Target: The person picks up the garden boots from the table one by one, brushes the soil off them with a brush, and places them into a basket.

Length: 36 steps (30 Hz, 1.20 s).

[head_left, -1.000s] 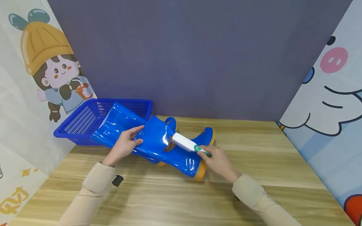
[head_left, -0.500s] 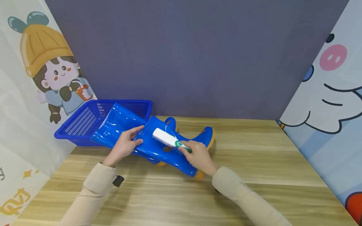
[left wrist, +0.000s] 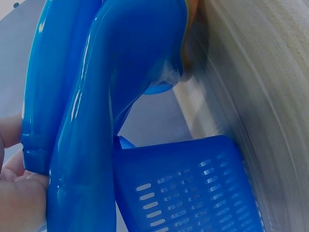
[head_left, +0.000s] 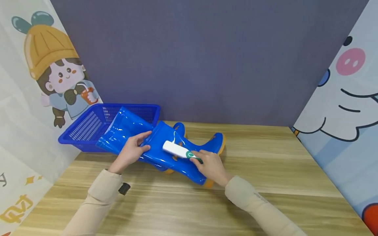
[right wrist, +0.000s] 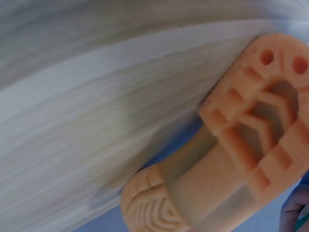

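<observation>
Two glossy blue rain boots with orange soles lie overlapped. The upper rain boot lies on its side across the lower rain boot, whose shaft reaches over the basket. My left hand pinches the upper boot's top rim; in the left wrist view its fingers show at that rim. My right hand grips the handle of a white and green brush, bristles down over the upper boot's shaft beside a brown mark. The right wrist view shows the orange sole.
A blue slotted plastic basket stands at the back left, behind and under the lower boot's shaft. The wood-grain table meets a grey back panel. Printed cartoon panels flank both sides.
My right hand has drawn the brush left and up along the boot's shaft, then slightly back down and right. The brown mark looks smaller. My left hand keeps its hold.
</observation>
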Available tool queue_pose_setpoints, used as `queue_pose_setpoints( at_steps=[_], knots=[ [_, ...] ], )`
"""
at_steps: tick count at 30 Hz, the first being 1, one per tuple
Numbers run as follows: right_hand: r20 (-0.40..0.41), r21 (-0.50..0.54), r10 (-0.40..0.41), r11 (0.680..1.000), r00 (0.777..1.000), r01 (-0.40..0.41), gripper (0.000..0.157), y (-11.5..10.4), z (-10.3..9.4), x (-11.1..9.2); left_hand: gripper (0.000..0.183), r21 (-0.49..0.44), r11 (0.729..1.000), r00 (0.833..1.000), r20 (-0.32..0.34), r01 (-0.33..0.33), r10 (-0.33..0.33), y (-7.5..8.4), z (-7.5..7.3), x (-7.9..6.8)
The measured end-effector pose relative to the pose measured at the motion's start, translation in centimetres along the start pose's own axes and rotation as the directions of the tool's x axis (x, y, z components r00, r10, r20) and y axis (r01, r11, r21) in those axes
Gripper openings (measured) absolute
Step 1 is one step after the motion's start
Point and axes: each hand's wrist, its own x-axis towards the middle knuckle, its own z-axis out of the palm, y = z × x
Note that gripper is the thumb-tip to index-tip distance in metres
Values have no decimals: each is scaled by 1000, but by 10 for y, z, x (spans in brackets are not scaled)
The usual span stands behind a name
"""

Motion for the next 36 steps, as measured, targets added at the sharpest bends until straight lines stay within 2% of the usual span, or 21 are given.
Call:
queue_pose_setpoints(
  at_steps=[5, 12, 22, 26, 30, 33, 36],
  knots=[
    [13, -22, -7, 1000, 1000, 8, 30, 5, -3, -3, 50, -3, 1000, 1000, 2, 1, -1, 0, 0, 0],
    [30, -21, 28, 999, 999, -27, 30, 12, -7, -11, 50, -7, 1000, 1000, 12, 1, -1, 1, -1, -1],
    [-5, -4, 30, 1000, 1000, -30, 30, 19, -16, -16, 51, -11, 1000, 1000, 15, 1, -1, 0, -1, -1],
    [-6, 81, 98, 992, 995, -97, 30, 19, -20, -17, 51, -10, 1000, 1000, 13, 5, -5, 2, -3, -1],
    [-3, 158, 198, 968, 980, -195, 30, 16, -23, -13, 51, -14, 1000, 1000, 15, 4, -3, 4, -3, -2],
    [-3, 154, 216, 965, 976, -213, 30, 12, -22, -7, 51, -20, 1000, 1000, 17, 5, -5, 4, -3, -2],
    [-1, 106, 192, 976, 981, -191, 30, 9, -17, -2, 51, -24, 1000, 1000, 15, 11, -11, 3, -2, -2]
  ],
)
